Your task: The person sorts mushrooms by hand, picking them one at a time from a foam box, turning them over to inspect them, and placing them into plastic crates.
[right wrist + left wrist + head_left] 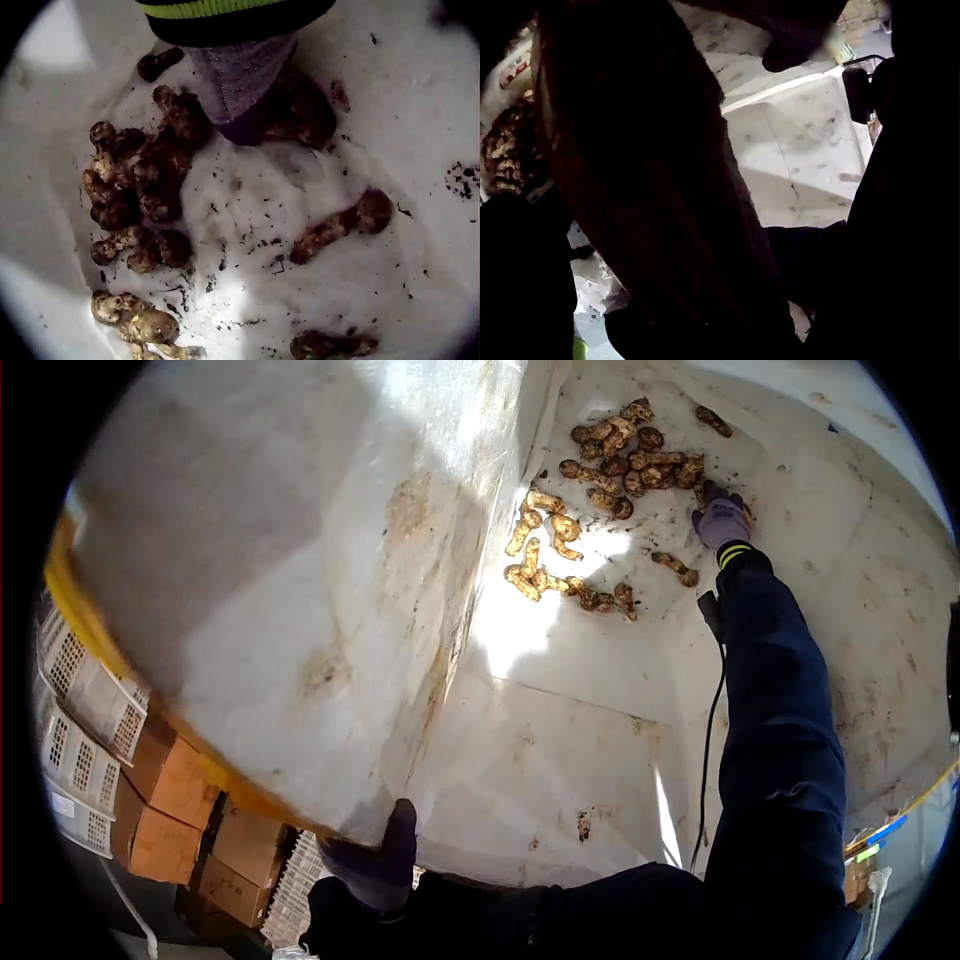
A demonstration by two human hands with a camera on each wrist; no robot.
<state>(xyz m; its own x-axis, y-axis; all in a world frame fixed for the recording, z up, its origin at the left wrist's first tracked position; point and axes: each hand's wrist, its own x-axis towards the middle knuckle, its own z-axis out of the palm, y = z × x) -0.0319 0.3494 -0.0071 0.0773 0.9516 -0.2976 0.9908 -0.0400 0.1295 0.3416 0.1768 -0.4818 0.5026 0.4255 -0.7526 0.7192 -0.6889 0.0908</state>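
Observation:
Several dirt-flecked mushrooms (655, 472) with thick stems lie in loose groups on the bottom of a deep, white-lined bin (590, 730). My right hand (722, 520), in a greyish purple glove, reaches down beside the larger group. In the right wrist view its thumb presses against a dark mushroom (307, 112), and the other fingers are hidden behind the glove. A single mushroom (349, 225) lies apart, nearer me. My gloved left hand (375, 855) grips the bin's near left rim, thumb up on the inner side. The left wrist view is mostly dark.
The bin's tall left wall (270, 560) has a yellow edge. Outside it stand cardboard boxes (165, 845) and white perforated crates (80, 760). A black cable (710, 760) hangs beside my right sleeve. Dark crumbs (217, 277) are scattered over the bin's bottom.

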